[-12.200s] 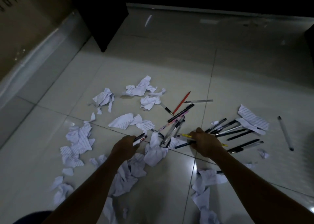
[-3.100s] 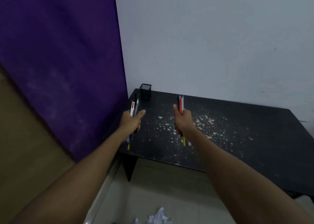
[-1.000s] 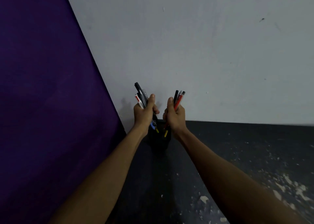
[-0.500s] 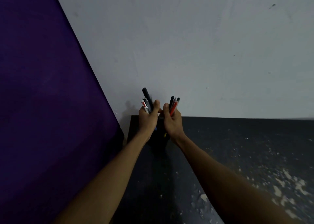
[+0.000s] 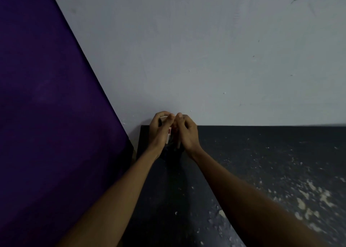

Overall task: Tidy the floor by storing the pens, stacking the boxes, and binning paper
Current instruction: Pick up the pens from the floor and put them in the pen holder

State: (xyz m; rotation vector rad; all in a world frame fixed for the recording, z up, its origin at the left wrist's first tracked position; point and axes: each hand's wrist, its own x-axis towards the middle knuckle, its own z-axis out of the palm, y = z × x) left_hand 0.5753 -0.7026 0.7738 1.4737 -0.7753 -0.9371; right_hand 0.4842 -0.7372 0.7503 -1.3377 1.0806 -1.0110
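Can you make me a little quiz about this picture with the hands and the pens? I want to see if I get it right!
1. True or false: the left hand and the right hand both grip pens.
2. Where does the black pen holder stand?
A) at the table's back corner, by the wall
B) on the floor
C) at the table's front edge
3. Fill in: the big panel left of the table is ____.

Key: 1 true; 2 A; 3 purple.
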